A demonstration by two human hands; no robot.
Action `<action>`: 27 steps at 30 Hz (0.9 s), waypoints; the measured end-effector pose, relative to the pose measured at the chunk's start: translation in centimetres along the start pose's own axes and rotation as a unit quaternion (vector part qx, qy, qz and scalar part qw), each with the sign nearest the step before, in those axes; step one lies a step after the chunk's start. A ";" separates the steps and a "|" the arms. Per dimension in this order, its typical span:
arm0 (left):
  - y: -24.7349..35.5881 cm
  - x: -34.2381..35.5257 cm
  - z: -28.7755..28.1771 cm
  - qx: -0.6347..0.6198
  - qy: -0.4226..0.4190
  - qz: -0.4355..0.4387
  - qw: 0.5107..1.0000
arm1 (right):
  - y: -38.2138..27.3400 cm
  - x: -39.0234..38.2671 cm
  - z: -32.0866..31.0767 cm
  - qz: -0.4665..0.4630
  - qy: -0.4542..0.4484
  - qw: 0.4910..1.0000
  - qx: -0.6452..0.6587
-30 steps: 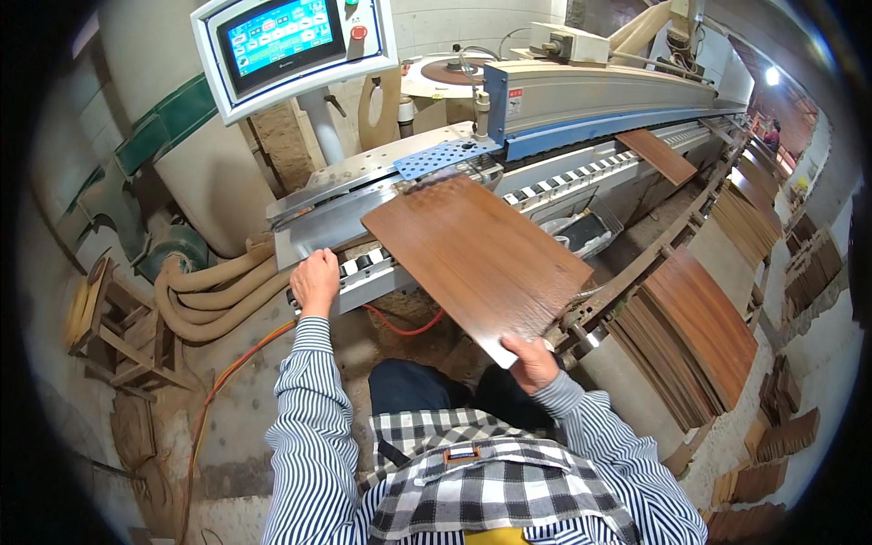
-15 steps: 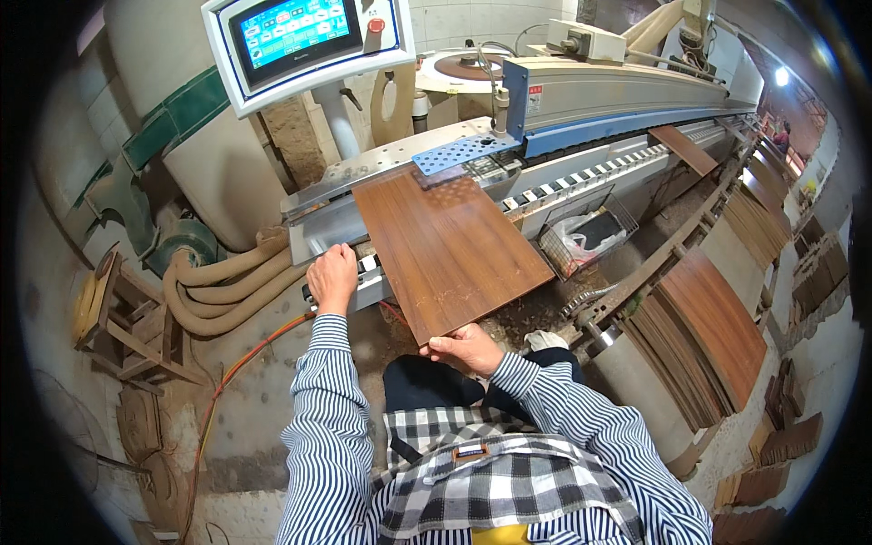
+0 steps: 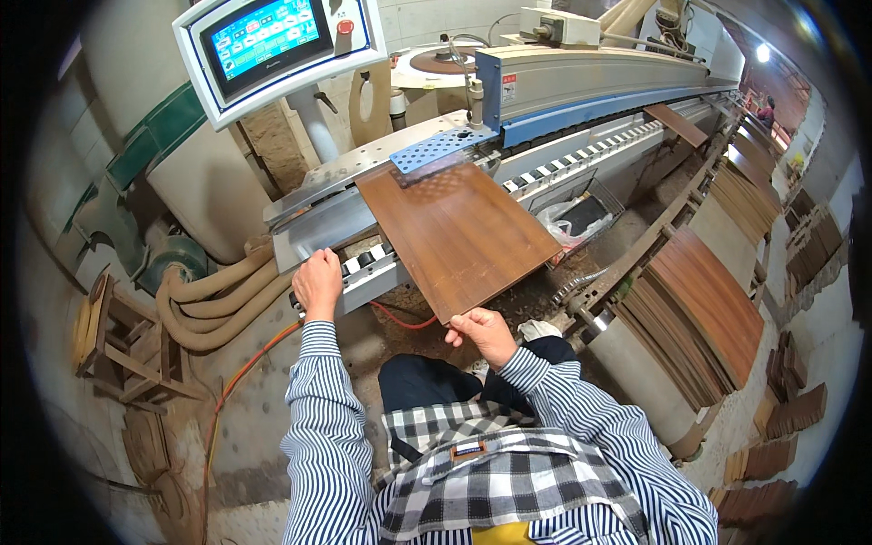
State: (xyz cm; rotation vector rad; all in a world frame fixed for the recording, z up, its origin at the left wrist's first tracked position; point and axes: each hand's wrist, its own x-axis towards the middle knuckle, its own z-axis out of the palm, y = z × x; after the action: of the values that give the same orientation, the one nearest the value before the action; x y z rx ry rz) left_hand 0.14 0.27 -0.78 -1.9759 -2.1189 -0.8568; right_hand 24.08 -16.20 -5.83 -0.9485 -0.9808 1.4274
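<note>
Brown panel (image 3: 463, 241) sits, in my head view, beyond my right hand (image 3: 486, 336), I judge only partly under the blue plate (image 3: 442, 150), most left outside. Thumb and forefinger meet its near corner; whether clamped, I can't tell. Left hand (image 3: 318, 284) is curled at the rail's (image 3: 368, 286) end, grip unclear. Rightward of the fingers, floor (image 3: 522, 302) parts panel edge from stacked panels (image 3: 704, 304).

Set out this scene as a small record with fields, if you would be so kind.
Left hand: curled, at the near end of a long grey-and-blue metal machine
Right hand: at the near corner of a brown rectangular wood-look board; firmness of grip unclear
Board position: far end beneath a blue perforated metal plate; near end juts past the machine
Left side: thick tan flexible hoses
Right side: stack of flat brown boards
Upper left: lit blue touchscreen, white frame
</note>
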 end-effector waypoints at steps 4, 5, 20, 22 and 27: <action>0.2 -0.1 -0.3 0.006 0.002 -0.001 1.000 | -0.3 -0.1 -1.5 -0.024 0.036 0.999 0.011; 0.2 -0.1 -0.3 0.009 0.004 -0.001 1.000 | -0.4 -0.1 -1.9 -0.026 0.047 0.998 0.016; 0.7 0.2 0.3 0.040 -0.031 -0.011 0.999 | -4.3 -0.1 -11.1 -0.041 0.261 0.964 0.030; 0.2 0.3 0.5 0.036 -0.038 -0.012 0.999 | -5.6 -1.2 -12.7 -0.055 0.290 0.953 0.067; 0.7 0.0 -0.5 0.035 -0.046 -0.002 0.998 | -6.1 -10.8 -19.1 -0.175 0.395 0.901 -0.041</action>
State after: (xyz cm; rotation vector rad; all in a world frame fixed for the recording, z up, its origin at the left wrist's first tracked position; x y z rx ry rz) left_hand 0.63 -0.02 -0.16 -2.0140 -2.1711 -0.6947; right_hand 44.83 -25.53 -6.16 -1.2023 -0.5479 0.5943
